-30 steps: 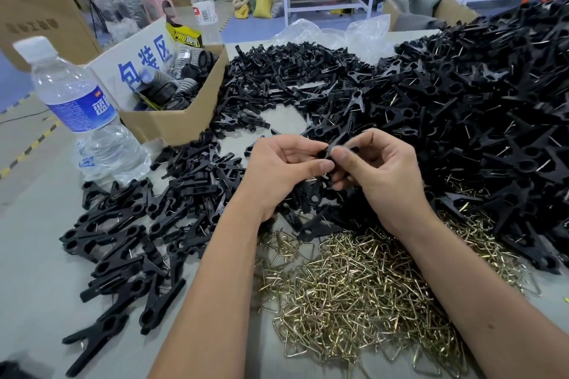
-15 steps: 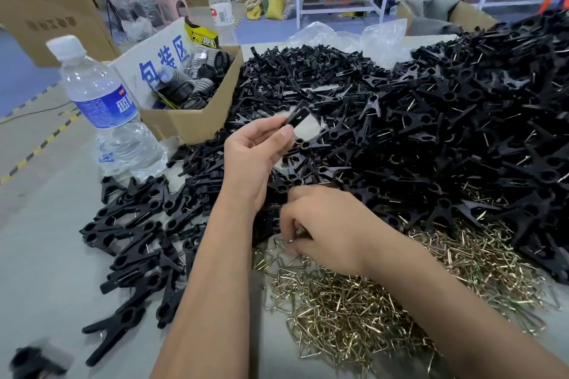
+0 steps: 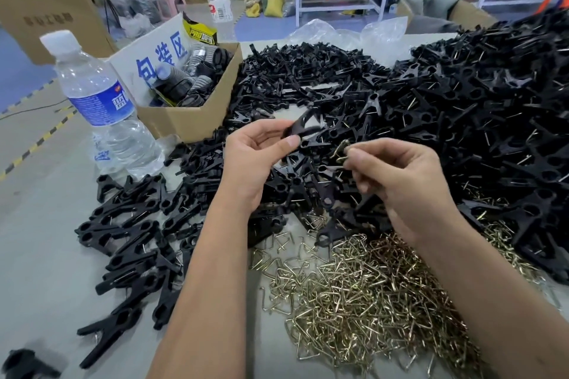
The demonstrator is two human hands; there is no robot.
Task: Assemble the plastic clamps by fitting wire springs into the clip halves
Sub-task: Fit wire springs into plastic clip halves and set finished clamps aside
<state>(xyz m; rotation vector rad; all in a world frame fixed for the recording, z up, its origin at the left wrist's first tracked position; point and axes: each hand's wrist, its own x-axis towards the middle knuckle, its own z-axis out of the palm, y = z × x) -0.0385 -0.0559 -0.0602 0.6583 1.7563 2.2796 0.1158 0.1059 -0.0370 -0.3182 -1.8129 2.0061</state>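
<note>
Grey bench [image 3: 37,224], near edge toward camera, left part bare. Big heap of black clips [image 3: 462,108] across right and far side, rising toward right edge. Smaller spread of clips [image 3: 129,243] at left, looking assembled, wire visible in several. Pile of brass springs [image 3: 354,295] low centre-right, directly beneath right forearm. Cardboard box [image 3: 191,120] far left of centre, water bottle [image 3: 98,104] just beside it, both well clear of hands.

Left hand [image 3: 255,160] raised over heap, thumb and fingers curled, pinching black clip half [image 3: 303,126] at its lower end; long axis tilted up and to the right, free end pointing away from wrist, blurred. Right hand [image 3: 400,175] at about same height, just right of left; fingers [image 3: 354,154] curled, pinching one spring [image 3: 340,149] at fingertips, spring sticking out leftward toward clip half. Spring below and right of clip half, near, not touching. Exact spring orientation too blurred to tell.

Judgement: spring fetched, insertion not yet done. Next move likely short leftward-upward travel of right hand, or hands closing together. Open air between hands, nothing in the gap. Risk: spring legs misaligned with seat, slipping out of pinch into heap below.
</note>
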